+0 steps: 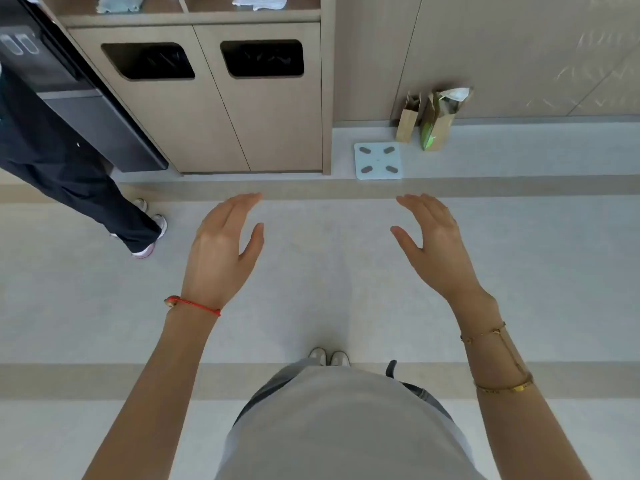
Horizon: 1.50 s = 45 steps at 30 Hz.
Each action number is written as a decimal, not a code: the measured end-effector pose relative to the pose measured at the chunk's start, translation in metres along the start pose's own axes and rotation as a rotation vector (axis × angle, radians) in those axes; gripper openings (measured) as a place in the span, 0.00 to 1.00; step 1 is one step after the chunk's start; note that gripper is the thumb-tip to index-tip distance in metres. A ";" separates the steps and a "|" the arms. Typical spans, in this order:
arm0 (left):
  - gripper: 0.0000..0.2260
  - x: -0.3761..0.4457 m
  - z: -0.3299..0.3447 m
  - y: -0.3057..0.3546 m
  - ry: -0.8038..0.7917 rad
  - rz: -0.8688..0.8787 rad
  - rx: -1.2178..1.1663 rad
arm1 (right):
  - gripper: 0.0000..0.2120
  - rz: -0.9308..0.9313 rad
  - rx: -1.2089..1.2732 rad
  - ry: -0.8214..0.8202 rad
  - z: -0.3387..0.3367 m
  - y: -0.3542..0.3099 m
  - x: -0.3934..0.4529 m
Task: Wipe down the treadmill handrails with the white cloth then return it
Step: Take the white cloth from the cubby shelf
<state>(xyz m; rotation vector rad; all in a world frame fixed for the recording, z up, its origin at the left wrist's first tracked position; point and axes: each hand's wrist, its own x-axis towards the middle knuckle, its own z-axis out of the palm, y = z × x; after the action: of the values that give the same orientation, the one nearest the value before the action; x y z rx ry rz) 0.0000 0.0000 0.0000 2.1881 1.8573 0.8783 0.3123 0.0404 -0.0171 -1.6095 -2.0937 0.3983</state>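
White cloth point(260, 1) cut off at top; both hands point(221, 247) empty.

We've got both hands out in front, left hand point(221, 247) and right hand point(438, 244), fingers relaxed, holding nothing, well apart over the pale floor point(329, 299). Ahead sits a wooden cabinet point(207, 109) with two dark bin openings, a white cloth point(260, 1) on its shelf above. A bathroom scale point(378, 161) lies near two paper bags point(429, 119).

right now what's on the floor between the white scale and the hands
Nothing: the head view shows only bare floor and a tan stripe between the scale and the left hand or right hand.
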 end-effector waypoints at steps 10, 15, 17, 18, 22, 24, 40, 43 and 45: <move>0.18 0.006 0.008 -0.025 0.021 -0.106 0.029 | 0.21 -0.013 0.022 -0.099 0.020 0.005 0.040; 0.18 0.039 0.016 -0.059 0.030 -0.187 0.049 | 0.21 -0.030 0.045 -0.133 0.045 0.002 0.098; 0.18 0.062 0.018 -0.079 0.030 -0.189 0.052 | 0.21 -0.043 0.062 -0.135 0.059 -0.002 0.130; 0.18 0.075 0.019 -0.090 0.029 -0.193 0.055 | 0.21 -0.049 0.067 -0.138 0.066 -0.005 0.147; 0.17 0.135 0.010 -0.138 0.045 -0.202 0.064 | 0.20 -0.055 0.080 -0.143 0.096 -0.023 0.223; 0.17 0.168 0.001 -0.164 0.053 -0.195 0.074 | 0.20 -0.057 0.092 -0.138 0.111 -0.037 0.264; 0.17 0.414 0.012 -0.322 -0.003 -0.113 0.049 | 0.20 0.013 0.104 -0.087 0.194 -0.070 0.516; 0.17 0.465 0.026 -0.343 -0.009 -0.118 0.036 | 0.20 0.012 0.111 -0.072 0.206 -0.058 0.566; 0.17 0.504 0.035 -0.358 -0.016 -0.110 0.032 | 0.20 0.002 0.118 -0.057 0.211 -0.050 0.604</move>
<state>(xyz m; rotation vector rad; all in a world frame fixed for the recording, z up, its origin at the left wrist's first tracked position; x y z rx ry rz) -0.2543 0.5642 -0.0236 2.0812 1.9760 0.8136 0.0365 0.6188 -0.0591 -1.5492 -2.0688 0.5636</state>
